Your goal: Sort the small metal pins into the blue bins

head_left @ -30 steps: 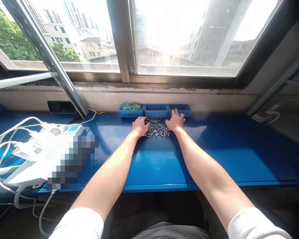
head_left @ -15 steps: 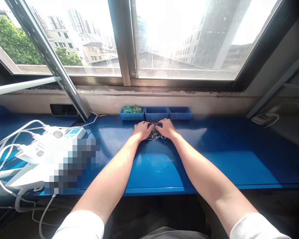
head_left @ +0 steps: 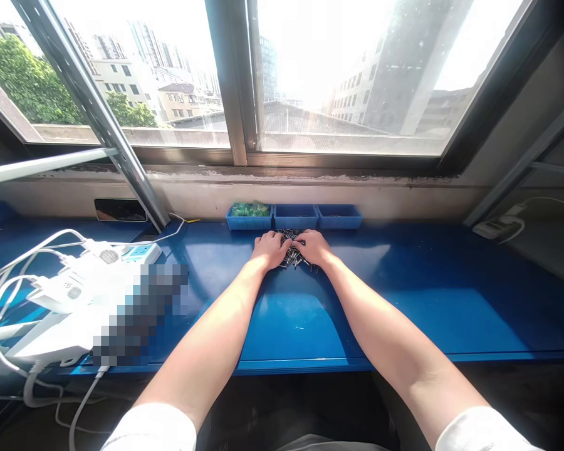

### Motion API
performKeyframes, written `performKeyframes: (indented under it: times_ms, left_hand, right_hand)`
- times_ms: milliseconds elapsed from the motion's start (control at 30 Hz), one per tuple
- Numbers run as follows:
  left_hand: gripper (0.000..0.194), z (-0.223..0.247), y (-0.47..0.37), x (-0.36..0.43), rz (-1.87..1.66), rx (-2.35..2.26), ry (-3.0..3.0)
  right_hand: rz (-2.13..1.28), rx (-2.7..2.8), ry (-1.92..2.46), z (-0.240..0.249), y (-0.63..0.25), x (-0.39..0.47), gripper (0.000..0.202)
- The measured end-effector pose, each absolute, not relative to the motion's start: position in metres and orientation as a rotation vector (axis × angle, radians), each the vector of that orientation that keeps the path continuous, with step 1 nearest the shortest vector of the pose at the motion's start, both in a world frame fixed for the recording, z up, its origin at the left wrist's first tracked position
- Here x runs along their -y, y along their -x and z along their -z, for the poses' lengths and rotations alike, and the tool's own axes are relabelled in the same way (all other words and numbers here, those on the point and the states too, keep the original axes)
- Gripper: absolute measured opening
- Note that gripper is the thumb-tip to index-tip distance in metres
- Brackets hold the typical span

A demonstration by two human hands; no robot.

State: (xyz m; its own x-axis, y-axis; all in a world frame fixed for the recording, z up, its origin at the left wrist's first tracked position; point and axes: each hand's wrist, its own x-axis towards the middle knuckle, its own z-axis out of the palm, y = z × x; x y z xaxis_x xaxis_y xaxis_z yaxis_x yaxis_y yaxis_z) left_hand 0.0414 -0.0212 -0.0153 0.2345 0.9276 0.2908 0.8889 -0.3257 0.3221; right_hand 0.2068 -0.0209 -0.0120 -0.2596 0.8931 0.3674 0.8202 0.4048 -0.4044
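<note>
A pile of small dark and silvery metal pieces, like screws, (head_left: 291, 258) lies on the blue tabletop (head_left: 291, 313). At the pile's left side is my left hand (head_left: 271, 249), fingers curled. My right hand (head_left: 313, 247) rests at its right side, also with bent fingers. The thumbs and fingertips of both hands come close together over the pile; what they pinch there is too small to make out. Just behind the pile stand three blue bins: the left one (head_left: 249, 222) holds green items, then a middle bin (head_left: 295, 222) and a right bin (head_left: 340, 222).
White plugs and cables (head_left: 66, 288) crowd the left of the table beside a power strip (head_left: 143, 252). A black phone-like device (head_left: 121, 210) leans at the back left. A metal post (head_left: 94, 113) rises before the window. Another socket (head_left: 496, 227) sits at the back right.
My right hand's fingertips have moved in toward my left thumb, so the hands are closer over the pile. The view has shifted slightly. A person's fingers at the far left edge have moved.
</note>
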Motion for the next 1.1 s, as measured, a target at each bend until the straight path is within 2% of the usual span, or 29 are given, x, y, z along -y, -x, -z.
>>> performKeyframes:
  times_ms: [267,400,633,900,1000,1100]
  left_hand:
    - [0.043,0.012,-0.042,0.023,-0.695,-1.773,-2.376]
    - [0.037,0.006,-0.042,0.026,-0.874,-1.735,-2.38]
    - [0.021,0.0,-0.049,0.033,-1.097,-1.451,-2.535]
    - [0.02,0.0,-0.048,0.033,-1.144,-1.4,-2.496]
    - [0.022,0.001,-0.047,0.031,-1.141,-1.435,-2.488]
    - [0.025,0.002,-0.046,0.029,-1.179,-1.473,-2.463]
  right_hand:
    - [-0.14,2.109,1.364,0.01,-0.206,0.022,0.023]
    - [-0.147,2.008,1.359,0.01,-0.204,0.021,0.024]
    - [-0.289,1.905,1.403,0.011,-0.203,0.019,0.03]
    - [-0.295,1.938,1.303,0.005,-0.2,0.025,0.045]
    - [-0.383,1.863,1.226,0.002,-0.199,0.028,0.047]
    - [-0.646,1.698,1.074,-0.002,-0.2,0.03,0.043]
